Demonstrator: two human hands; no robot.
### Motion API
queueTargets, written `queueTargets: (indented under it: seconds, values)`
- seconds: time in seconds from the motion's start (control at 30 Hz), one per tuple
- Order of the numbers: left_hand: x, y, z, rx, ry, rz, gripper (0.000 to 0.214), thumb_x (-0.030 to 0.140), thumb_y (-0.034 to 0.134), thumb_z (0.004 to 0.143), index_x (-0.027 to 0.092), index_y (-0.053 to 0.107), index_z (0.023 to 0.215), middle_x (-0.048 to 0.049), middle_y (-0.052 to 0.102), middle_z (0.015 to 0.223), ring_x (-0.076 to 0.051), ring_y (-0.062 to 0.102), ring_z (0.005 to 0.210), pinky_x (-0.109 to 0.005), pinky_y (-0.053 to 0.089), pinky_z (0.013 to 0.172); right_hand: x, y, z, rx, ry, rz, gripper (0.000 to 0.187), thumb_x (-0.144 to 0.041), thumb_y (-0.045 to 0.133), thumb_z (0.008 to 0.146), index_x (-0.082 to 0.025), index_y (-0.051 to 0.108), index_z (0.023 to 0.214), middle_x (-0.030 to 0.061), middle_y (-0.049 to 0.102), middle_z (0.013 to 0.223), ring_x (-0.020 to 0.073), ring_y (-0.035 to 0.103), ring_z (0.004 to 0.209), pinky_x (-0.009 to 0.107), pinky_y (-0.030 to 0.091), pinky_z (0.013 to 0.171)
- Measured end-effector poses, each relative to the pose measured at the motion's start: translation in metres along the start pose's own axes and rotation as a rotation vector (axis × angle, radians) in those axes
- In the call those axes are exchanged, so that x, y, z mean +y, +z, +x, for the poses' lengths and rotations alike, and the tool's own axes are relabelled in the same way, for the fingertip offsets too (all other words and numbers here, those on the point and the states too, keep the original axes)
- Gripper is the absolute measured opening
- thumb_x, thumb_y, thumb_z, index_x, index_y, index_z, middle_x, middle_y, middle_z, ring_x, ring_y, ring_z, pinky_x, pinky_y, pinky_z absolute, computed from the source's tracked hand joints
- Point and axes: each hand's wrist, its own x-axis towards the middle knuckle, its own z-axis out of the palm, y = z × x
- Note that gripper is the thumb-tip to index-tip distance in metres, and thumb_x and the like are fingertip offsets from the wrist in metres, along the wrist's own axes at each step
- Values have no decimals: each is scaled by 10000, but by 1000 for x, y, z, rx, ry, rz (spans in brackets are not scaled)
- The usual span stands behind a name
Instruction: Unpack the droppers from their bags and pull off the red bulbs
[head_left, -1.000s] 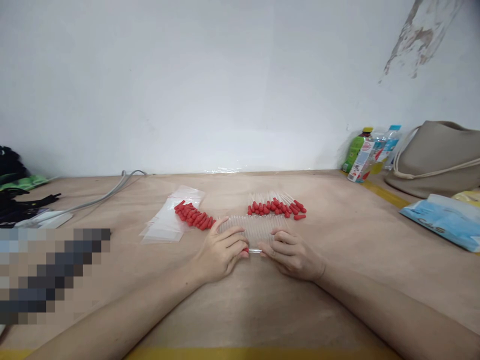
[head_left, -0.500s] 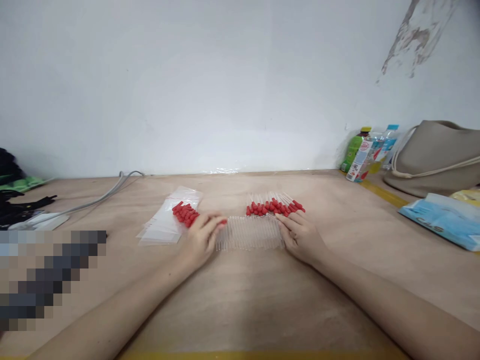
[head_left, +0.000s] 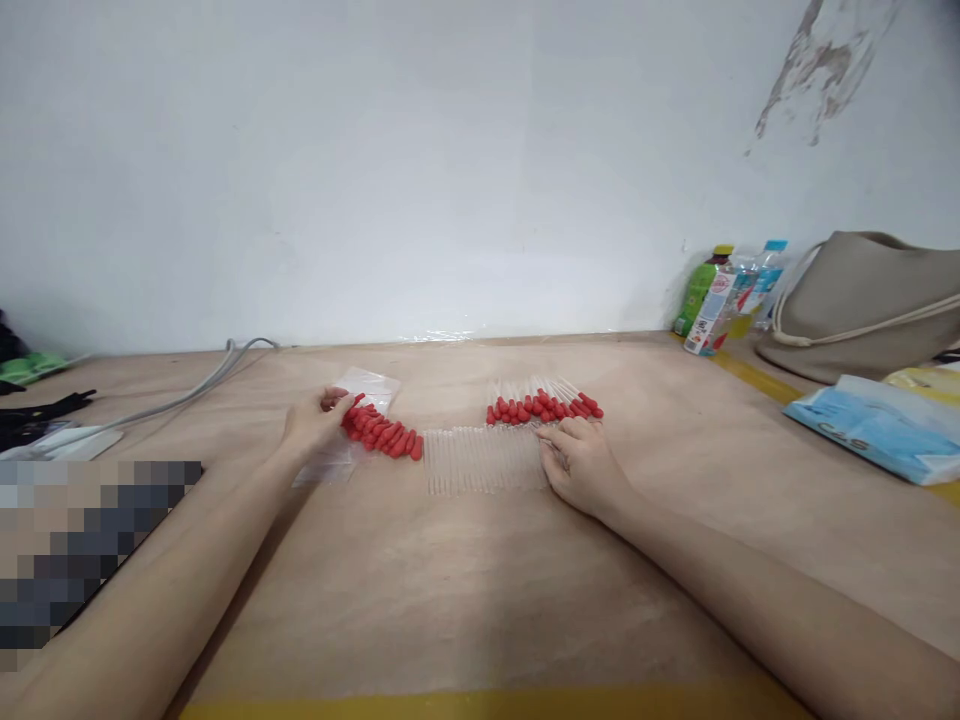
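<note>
Hasty plucking by my left grip point(head_left: 321, 418) could scatter centre-left's red rubber bulbs point(head_left: 384, 433); its closure, and my right grip's point(head_left: 589, 468), I can't tell.

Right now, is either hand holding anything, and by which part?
The left hand is at the red bulbs, the right hand at the tubes; whether either grips one can't be told.

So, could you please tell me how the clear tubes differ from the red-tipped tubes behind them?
The clear tubes have bare ends, while the red-tipped tubes have red bulbs on their near ends. The clear tubes lie nearly parallel; the red-tipped tubes lie at more varied angles. Both are slender and lie on the table.
</note>
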Motion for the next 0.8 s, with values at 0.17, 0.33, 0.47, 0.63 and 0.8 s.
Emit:
queueTargets:
  seconds: [0.17,0.33,0.47,0.63,0.8]
  values:
    - [3,-5,-1,27,45,132,308,438,524,693,189,636,836,-34,633,756,-214,572,718,-335,441,681,-6,-4,0,-98,5,-19,220,-234,492,782,-176,646,928,58,597,786,187,512,778,343,297,736]
    - [19,-3,-14,286,273,304,248,365,502,735,184,632,844,-56,616,811,-227,544,792,-375,403,781,-9,-9,0,-167,2,-2,295,-390,509,787,-186,634,961,59,595,829,195,511,808,349,292,754]
    - [38,12,-45,409,550,308,185,317,524,744,191,631,827,-64,584,894,-224,511,879,-394,337,865,-5,-7,2,-132,81,23,298,-402,494,797,-188,642,944,54,597,798,187,518,787,344,305,763]
    - [68,30,-105,187,896,196,74,223,551,751,201,620,767,-34,603,858,-186,517,847,-356,345,819,14,-3,11,-48,285,70,201,-320,506,766,-194,653,817,31,598,720,173,537,745,309,340,716]
    - [81,42,-137,-85,1117,140,69,206,542,765,208,609,781,-30,617,862,-169,513,789,-331,351,725,32,1,33,-60,436,-11,232,-365,510,747,-210,669,815,32,601,713,172,542,697,292,343,646]
